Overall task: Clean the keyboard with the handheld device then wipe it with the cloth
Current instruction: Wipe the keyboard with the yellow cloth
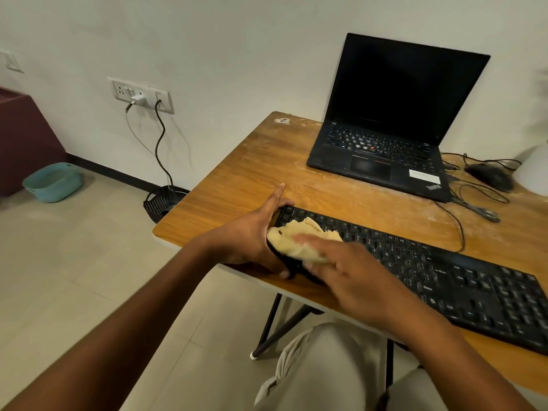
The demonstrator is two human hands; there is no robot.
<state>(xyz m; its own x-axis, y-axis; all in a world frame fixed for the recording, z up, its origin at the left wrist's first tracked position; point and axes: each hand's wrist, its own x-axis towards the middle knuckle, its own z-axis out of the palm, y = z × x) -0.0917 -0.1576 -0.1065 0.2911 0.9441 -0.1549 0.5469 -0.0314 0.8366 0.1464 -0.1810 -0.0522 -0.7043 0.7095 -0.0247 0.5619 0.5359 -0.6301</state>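
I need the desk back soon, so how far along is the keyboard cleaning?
It looks like the last stage. No handheld device is in view, so that pass seems finished, though I can't confirm it. The right hand presses the yellow cloth on the keyboard's left end while the left hand grips that end. The keys further right still look unwiped.

Keyboard (415, 274) left end hidden under cloth (299, 238) and hands, right end cut off, right hand (353, 277) motion-blurred, key legends unreadable
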